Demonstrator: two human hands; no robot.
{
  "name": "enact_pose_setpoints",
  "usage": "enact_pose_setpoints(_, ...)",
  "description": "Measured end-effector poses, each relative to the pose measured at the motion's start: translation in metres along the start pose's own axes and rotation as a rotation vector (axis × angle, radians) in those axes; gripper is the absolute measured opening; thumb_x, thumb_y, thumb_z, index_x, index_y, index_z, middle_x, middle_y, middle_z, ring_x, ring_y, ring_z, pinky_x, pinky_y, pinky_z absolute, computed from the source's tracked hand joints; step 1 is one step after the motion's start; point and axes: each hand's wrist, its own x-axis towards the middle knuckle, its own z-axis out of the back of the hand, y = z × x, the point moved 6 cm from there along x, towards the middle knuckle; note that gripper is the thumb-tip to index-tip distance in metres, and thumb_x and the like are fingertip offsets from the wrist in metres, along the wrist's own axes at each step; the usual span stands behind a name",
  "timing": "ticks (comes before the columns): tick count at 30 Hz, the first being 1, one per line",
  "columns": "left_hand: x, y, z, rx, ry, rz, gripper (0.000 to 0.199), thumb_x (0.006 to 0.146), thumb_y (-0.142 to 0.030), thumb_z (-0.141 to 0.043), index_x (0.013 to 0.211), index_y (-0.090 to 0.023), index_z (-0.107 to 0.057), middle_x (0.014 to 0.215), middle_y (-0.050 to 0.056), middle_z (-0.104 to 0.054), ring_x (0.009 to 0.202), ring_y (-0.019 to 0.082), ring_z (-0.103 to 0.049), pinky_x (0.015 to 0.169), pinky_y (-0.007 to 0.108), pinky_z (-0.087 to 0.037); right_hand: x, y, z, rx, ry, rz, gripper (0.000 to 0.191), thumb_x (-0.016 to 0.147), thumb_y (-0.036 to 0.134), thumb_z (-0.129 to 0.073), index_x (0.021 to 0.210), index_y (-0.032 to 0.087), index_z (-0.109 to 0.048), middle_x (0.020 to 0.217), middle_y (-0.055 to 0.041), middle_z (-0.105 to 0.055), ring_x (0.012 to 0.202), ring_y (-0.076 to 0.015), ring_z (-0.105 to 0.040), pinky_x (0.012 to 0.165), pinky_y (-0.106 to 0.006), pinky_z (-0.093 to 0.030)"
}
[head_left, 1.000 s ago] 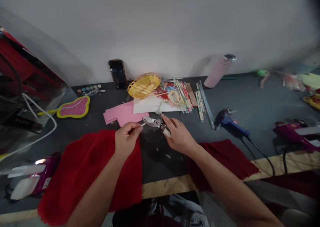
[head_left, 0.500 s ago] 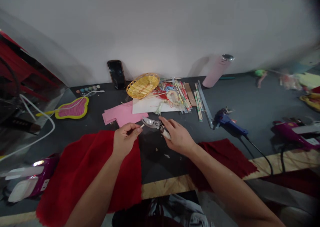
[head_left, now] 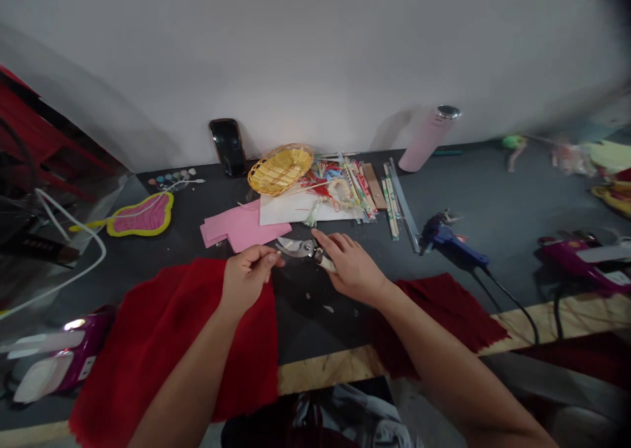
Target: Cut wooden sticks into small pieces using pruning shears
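My left hand (head_left: 248, 278) pinches a small pale stick, of which only a short tip shows at the fingertips. Wrapped around the handles of metal pruning shears (head_left: 299, 247) is my right hand (head_left: 351, 266). The shears' blades point left and lie close to my left fingertips, with a small pale piece at the blades. Pink sheets (head_left: 241, 228) lie just behind the hands, beside a white sheet (head_left: 280, 209). A red cloth (head_left: 172, 330) spreads under my left forearm.
A yellow basket (head_left: 280, 169), wrapped sticks (head_left: 390, 208) and tassels are at the back. A phone (head_left: 227, 147) leans on the wall near a pink bottle (head_left: 428, 139). A blue glue gun (head_left: 453, 243) lies right, another red cloth (head_left: 448, 313) below it.
The pale stick at my left fingertips looks shorter, and a small pale piece now shows at the blades. My left hand has moved slightly away from the shears.
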Motion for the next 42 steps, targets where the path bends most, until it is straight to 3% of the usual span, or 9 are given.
enact_pose_setpoints(14,0.0023,0.0050,0.0010,-0.090,-0.072,-0.012,0.022,0.082,-0.036,-0.061,0.092,-0.017,-0.064,0.068,0.001,-0.066,0.049,0.008,-0.045,0.049,0.020,-0.038,-0.0008,-0.0032,0.0008,0.083,-0.053,-0.015,0.070,0.083,0.021,-0.047,0.147,0.020,-0.017,0.124,-0.0132,-0.046,0.111,-0.0269,-0.043,0.090,-0.045,-0.043)
enact_pose_setpoints(30,0.0018,0.0036,-0.0024,-0.044,-0.067,-0.002,0.021,0.082,-0.034,-0.061,0.092,-0.016,-0.064,0.070,0.001,-0.067,0.051,0.008,-0.048,0.051,0.020,-0.041,-0.0012,-0.0005,0.0009,0.024,-0.074,-0.013,0.072,0.082,0.020,-0.047,0.147,0.021,-0.017,0.121,-0.0132,-0.047,0.107,-0.0283,-0.044,0.087,-0.045,-0.044)
enact_pose_setpoints(42,0.0026,0.0031,-0.0013,-0.033,-0.080,-0.019,0.018,0.082,-0.032,-0.060,0.090,-0.017,-0.063,0.069,0.000,-0.067,0.047,0.007,-0.046,0.048,0.020,-0.040,-0.0016,0.0000,-0.0045,0.149,-0.066,-0.011,0.067,0.083,0.022,-0.047,0.145,0.018,-0.022,0.119,-0.0134,-0.053,0.107,-0.0248,-0.051,0.092,-0.041,-0.043)
